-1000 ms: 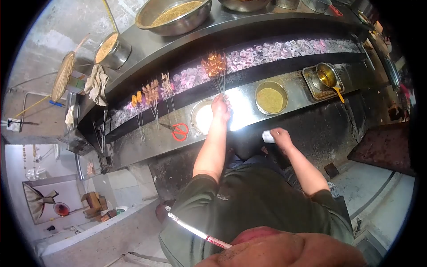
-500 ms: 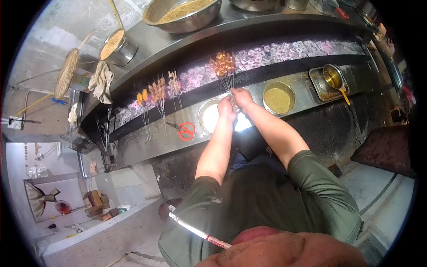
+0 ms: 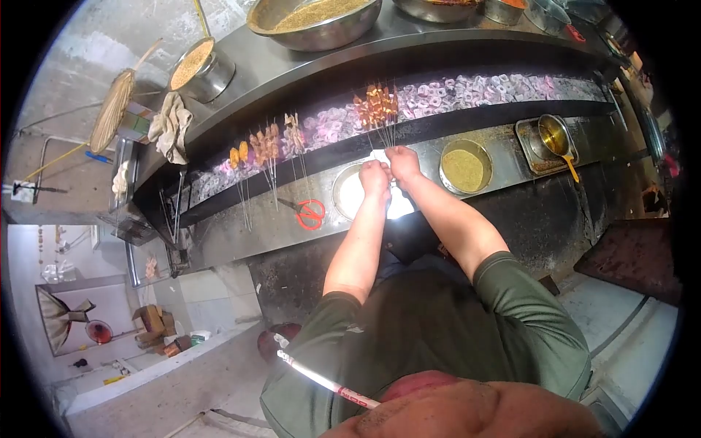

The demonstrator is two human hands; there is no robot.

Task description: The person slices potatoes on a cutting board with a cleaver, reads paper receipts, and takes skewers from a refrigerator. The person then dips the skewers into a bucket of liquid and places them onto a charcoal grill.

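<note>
My left hand (image 3: 375, 179) and my right hand (image 3: 403, 163) are close together at the near edge of the long charcoal grill. Both are closed around the handle ends of a fanned bunch of meat skewers (image 3: 377, 107). The browned meat lies over the glowing coals (image 3: 467, 93). Just below my left hand is a round pan of white contents (image 3: 348, 194), partly covered by my forearm. To the right of my right hand stands a round pan of yellowish-green seasoning (image 3: 466, 169).
More skewers (image 3: 264, 143) rest on the grill at left. Red-handled scissors (image 3: 310, 214) lie on the steel ledge. A small pan of oil (image 3: 553, 133) sits in a tray at right. Behind the grill stand a large basin (image 3: 321, 36) and a pot (image 3: 212, 79).
The whole view has shifted slightly. Both hands keep hold of the skewers, whose meat ends now look lower and a little more spread over the coals.
</note>
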